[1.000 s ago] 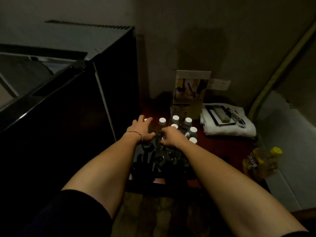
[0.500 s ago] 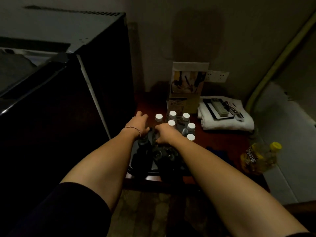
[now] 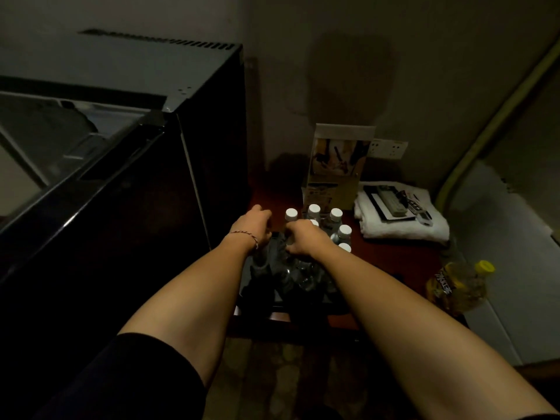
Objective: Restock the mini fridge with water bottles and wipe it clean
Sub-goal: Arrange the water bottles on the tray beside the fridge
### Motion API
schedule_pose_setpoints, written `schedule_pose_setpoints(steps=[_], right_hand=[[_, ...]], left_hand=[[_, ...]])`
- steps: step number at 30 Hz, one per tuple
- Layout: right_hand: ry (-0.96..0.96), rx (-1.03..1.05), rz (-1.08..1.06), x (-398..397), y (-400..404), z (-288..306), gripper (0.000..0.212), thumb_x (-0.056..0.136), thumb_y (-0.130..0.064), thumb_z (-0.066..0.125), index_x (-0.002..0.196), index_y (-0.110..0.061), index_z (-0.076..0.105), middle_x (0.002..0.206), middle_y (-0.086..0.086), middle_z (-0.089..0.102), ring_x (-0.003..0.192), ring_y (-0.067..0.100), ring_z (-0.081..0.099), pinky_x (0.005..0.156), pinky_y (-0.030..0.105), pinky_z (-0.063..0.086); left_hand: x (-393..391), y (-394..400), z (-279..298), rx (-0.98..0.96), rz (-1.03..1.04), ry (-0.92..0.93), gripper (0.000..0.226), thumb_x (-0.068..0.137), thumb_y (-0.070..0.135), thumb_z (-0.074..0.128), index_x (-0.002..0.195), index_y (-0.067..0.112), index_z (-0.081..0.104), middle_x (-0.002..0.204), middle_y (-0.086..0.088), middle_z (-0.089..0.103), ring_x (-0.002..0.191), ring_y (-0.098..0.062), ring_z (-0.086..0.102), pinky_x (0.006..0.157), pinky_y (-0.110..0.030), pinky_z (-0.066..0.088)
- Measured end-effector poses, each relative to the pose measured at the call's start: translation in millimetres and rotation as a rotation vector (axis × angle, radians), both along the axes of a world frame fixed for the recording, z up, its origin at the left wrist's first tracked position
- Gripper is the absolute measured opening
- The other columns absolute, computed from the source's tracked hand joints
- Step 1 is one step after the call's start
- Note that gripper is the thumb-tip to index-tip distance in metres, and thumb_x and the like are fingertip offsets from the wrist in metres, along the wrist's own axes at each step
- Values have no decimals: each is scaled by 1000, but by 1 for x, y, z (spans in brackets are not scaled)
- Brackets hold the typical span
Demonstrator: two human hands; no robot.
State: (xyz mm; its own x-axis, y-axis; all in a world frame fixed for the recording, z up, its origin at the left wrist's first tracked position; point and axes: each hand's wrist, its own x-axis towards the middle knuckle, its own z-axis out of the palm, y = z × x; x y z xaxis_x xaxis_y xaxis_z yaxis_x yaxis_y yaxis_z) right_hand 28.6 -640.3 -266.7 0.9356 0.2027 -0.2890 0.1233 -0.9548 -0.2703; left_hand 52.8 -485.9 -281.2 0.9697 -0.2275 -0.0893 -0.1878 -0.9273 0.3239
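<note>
Both our hands curl down among the bottles (image 3: 313, 211); left hand (image 3: 254, 228) and right hand (image 3: 303, 237) grips unclear. Full bottles: heavy, slick; take the necks.

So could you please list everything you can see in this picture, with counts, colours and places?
fridge: one, black, left, door open
table: one, reddish-brown, right of the fridge
bottles: at least six white caps showing, at the hands
tray: one, dark, front of the table, contents unclear
card: one, upright, against the wall
towel: one, white, folded, back right
remotes: several, on the towel
yellow bottle: one, off the table's right edge
socket: one, white, on the wall
left hand: curled, grip hidden
right hand: curled, grip hidden
</note>
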Motion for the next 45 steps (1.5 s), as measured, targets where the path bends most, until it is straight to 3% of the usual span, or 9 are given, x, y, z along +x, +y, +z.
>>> schedule_pose_setpoints(steps=[5,14,19,23,29,33,37,45], right_hand=[[-16,34,-39,-15,1,17,35,85,-19,67,120,-16,63,120,10,61,109,31,61,92,46,53],[-106,131,-98,-56,6,54,24,84,-19,62,106,-14,68,99,12,67,93,30,65,81,39,56],[-139,152,-125,-89,9,66,18,82,-19,66,100,-14,69,100,11,67,93,30,65,83,44,56],[-131,140,-160,-126,7,74,21,83,-21,67,103,-13,68,101,9,67,92,26,64,83,44,56],[-123,144,-174,-179,-1,84,21,84,-24,69,104,-17,68,102,6,66,94,23,62,80,34,53],[-164,152,-136,-206,-6,91,19,83,-24,67,100,-16,68,103,7,66,96,26,64,85,41,55],[-148,163,-74,-246,0,102,22,85,-19,68,106,-14,67,104,7,63,95,24,62,83,39,55],[-127,109,115,-335,34,92,21,83,-22,67,103,-16,65,103,5,62,91,22,62,81,41,57]], left_hand=[[-19,5,16,2,-3,-12,27,86,24,66,110,14,58,115,-8,48,103,-32,58,89,-43,51],[-61,10,53,-11,-53,-38,21,86,29,65,99,15,57,113,-8,50,100,-30,57,85,-41,49],[-97,10,61,-33,-99,-29,21,84,29,66,90,20,47,111,-6,48,100,-31,57,82,-39,48],[-128,9,64,-52,-129,-38,25,84,32,68,102,18,56,111,-3,47,103,-28,57,86,-41,50],[-184,10,79,-75,-138,-58,23,84,35,67,92,25,48,107,-2,51,103,-26,56,87,-38,49],[-226,12,94,-93,-98,-83,21,84,33,67,92,24,50,112,-4,54,105,-25,56,89,-37,49],[-279,14,100,-96,-11,-129,28,86,31,66,109,17,60,116,-4,55,107,-24,56,92,-37,49],[-397,43,85,-97,140,-137,21,86,29,64,101,16,59,110,-5,55,100,-23,56,85,-34,49]])
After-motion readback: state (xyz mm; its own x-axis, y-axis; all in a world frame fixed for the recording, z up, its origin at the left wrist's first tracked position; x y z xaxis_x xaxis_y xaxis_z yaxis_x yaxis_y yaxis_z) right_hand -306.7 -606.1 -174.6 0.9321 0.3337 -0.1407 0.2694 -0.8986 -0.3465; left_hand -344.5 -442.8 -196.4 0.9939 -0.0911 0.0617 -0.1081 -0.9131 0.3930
